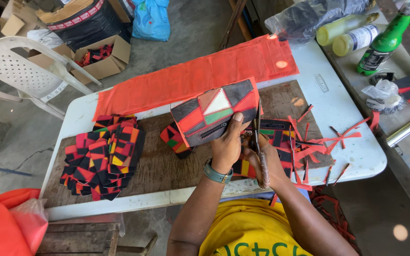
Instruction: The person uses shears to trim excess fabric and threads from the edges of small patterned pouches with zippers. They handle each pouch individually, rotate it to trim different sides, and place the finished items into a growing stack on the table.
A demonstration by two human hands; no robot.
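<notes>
Two hands, one patchwork pouch, scissors at its edge.

We clench our left hand [226, 147] on the pouch [216, 117] above the table [352, 156]; our right hand [267, 161] grips the scissors [260, 147]. Red trimmings [309, 147] lie cut; a stack of patchwork pieces [103, 156] waits.

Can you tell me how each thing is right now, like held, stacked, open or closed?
Patchwork pouch: held up in left hand, zip looks closed.
Scissors: in right hand, blades at pouch edge.
Patchwork pieces: stacked on board.
Red cloth: lying flat on table.
Red scraps: scattered.
Green bottle: capped, lying tilted.
Cardboard box: open.
</notes>
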